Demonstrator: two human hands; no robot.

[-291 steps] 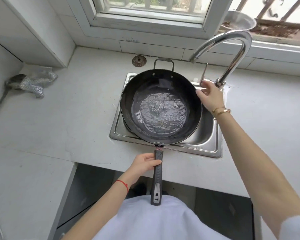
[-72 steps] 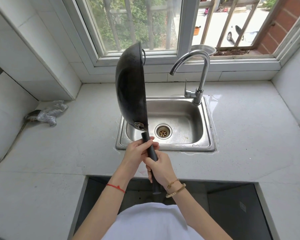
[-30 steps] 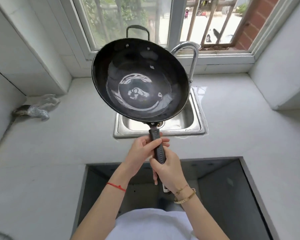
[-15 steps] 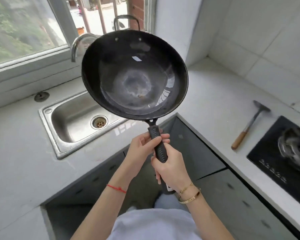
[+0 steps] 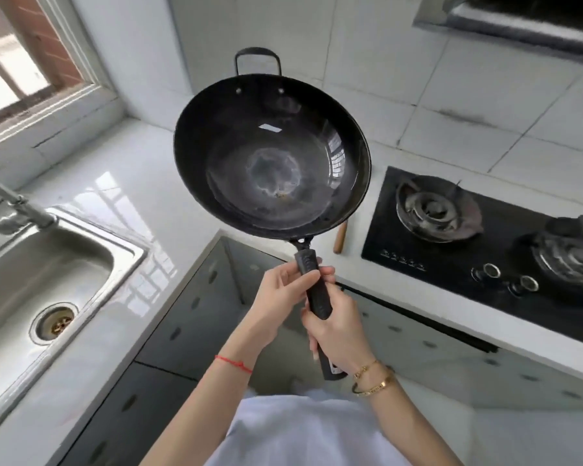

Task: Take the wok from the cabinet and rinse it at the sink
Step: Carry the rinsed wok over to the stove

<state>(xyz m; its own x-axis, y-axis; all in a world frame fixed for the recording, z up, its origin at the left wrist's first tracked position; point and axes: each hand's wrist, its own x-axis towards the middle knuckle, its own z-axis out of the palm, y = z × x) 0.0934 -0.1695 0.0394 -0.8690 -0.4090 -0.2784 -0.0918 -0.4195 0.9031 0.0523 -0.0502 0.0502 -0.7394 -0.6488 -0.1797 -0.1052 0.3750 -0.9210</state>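
Note:
The black wok [image 5: 272, 156] is held up in the air over the counter corner, its wet inside facing me and its small loop handle at the top. Both hands grip its long black handle. My left hand [image 5: 280, 297] holds the upper part near the pan. My right hand [image 5: 337, 334] holds lower down, and the handle's end sticks out below it. The steel sink [image 5: 24, 274] lies at the left, with its drain showing and only the base of the tap [image 5: 17, 206] in view.
A black two-burner gas hob [image 5: 478, 250] sits in the white counter at the right. A wooden tool handle [image 5: 340, 237] pokes out from behind the wok. Grey cabinet fronts [image 5: 189, 317] run below the counter. A window [image 5: 24, 62] is at the upper left.
The view has swung right, from the sink toward the hob. The wok, earlier tipped on edge over the sink, is carried level with it, both hands still on the handle.

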